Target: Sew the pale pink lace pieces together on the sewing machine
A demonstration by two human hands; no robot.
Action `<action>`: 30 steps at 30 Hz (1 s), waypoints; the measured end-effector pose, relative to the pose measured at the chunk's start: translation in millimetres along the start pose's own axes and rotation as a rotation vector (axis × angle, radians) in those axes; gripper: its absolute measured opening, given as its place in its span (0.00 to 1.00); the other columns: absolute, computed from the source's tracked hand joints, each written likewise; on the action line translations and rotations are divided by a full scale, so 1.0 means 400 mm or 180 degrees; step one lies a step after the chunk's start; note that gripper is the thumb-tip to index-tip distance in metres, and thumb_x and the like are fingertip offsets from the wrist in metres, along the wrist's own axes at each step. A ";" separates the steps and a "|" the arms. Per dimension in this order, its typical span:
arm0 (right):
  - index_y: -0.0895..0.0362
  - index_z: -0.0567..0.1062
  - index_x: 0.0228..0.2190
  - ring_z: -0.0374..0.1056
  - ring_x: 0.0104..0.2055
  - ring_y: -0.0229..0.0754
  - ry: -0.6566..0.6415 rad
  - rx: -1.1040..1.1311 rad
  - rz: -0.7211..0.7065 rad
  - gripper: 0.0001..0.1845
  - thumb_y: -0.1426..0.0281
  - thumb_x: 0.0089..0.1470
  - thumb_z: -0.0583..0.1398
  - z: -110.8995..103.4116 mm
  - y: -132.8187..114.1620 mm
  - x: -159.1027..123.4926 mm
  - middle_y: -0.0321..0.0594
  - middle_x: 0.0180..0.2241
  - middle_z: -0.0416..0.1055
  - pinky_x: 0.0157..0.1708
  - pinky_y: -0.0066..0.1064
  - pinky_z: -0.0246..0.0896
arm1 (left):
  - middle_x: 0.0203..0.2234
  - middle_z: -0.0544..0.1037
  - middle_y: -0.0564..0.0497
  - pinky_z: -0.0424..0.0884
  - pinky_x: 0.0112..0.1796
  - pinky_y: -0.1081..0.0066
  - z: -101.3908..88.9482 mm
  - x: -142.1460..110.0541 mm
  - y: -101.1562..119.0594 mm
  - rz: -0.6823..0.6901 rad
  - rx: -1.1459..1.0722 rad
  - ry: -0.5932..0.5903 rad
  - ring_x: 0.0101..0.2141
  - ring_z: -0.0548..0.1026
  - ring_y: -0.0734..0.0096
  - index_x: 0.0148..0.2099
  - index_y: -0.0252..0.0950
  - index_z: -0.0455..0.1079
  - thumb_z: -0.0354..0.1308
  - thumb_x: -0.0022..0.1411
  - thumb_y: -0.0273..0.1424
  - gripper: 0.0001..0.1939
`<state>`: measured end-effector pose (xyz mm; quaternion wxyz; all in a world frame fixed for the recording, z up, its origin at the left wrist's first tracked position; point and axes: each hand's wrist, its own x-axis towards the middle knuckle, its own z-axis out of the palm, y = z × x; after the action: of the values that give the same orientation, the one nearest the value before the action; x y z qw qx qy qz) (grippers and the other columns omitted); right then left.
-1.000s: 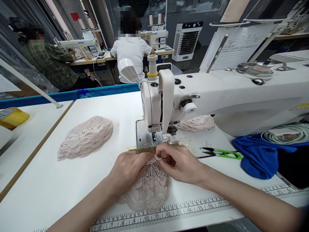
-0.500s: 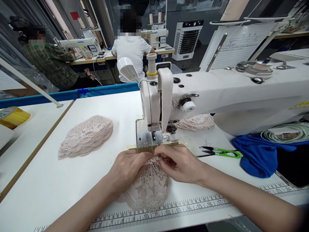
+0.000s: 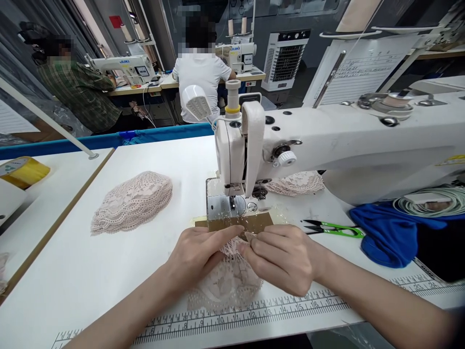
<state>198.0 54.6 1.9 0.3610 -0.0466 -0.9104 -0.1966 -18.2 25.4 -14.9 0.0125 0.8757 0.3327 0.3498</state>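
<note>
A piece of pale pink lace (image 3: 228, 286) lies in front of the sewing machine (image 3: 250, 145), its gathered top edge between my hands and its scalloped edge over the printed ruler. My left hand (image 3: 198, 252) is closed on the lace's gathered edge, index finger stretched along it and thumb beneath. My right hand (image 3: 281, 254) is curled, thumb and fingers pinching the right end of that edge. Just beyond the fingertips are a brown strip (image 3: 259, 222) and the metal needle plate (image 3: 218, 208). The presser foot (image 3: 232, 202) stands above the plate, apart from the lace.
A lace stack (image 3: 132, 201) lies left, another lace pile (image 3: 296, 183) behind the needle. Green thread snips (image 3: 337, 229), blue cloth (image 3: 385, 237) and a coiled cord (image 3: 428, 201) are at right. Yellow tape (image 3: 27, 172) sits far left. Two people work at machines beyond the blue edge.
My right hand has turned and shifted right, its fingers now curled tighter at the lace's end. More of the brown strip shows. The lace has swung slightly right, and the view has shifted a little.
</note>
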 end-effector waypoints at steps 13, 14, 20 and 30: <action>0.58 0.74 0.31 0.60 0.19 0.30 -0.1491 0.2204 0.3136 0.10 0.69 0.62 0.56 0.020 0.028 0.007 0.29 0.18 0.66 0.21 0.24 0.52 | 0.17 0.72 0.58 0.56 0.20 0.74 -0.008 0.035 0.030 -0.2180 -0.0012 -0.1431 0.18 0.67 0.73 0.32 0.38 0.71 0.56 0.62 0.35 0.08; 0.58 0.75 0.33 0.61 0.20 0.31 -0.1541 0.1989 0.3124 0.11 0.69 0.62 0.55 0.034 0.029 0.001 0.30 0.19 0.67 0.22 0.25 0.52 | 0.20 0.74 0.57 0.58 0.21 0.73 0.001 0.030 0.025 -0.2049 0.0291 -0.1305 0.20 0.70 0.71 0.38 0.38 0.72 0.57 0.62 0.35 0.07; 0.56 0.78 0.36 0.65 0.24 0.34 -0.1653 0.1110 0.3152 0.12 0.69 0.61 0.54 0.087 0.038 -0.015 0.36 0.27 0.75 0.25 0.27 0.51 | 0.47 0.78 0.49 0.62 0.45 0.58 0.029 0.005 0.033 -0.0454 0.1415 -0.0300 0.45 0.75 0.59 0.49 0.37 0.70 0.57 0.63 0.29 0.11; 0.55 0.76 0.43 0.55 0.20 0.32 -0.1920 -0.0481 0.1724 0.17 0.79 0.59 0.51 0.062 0.016 -0.029 0.39 0.34 0.76 0.20 0.30 0.36 | 0.49 0.77 0.52 0.59 0.45 0.58 0.041 0.005 0.032 -0.0241 0.1416 -0.0538 0.50 0.73 0.61 0.53 0.34 0.71 0.52 0.69 0.29 0.13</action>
<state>192.1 70.7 -20.5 0.1122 -0.3665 -0.9132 -0.1383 0.3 20.2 -22.8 -0.1397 0.8699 0.4320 0.1926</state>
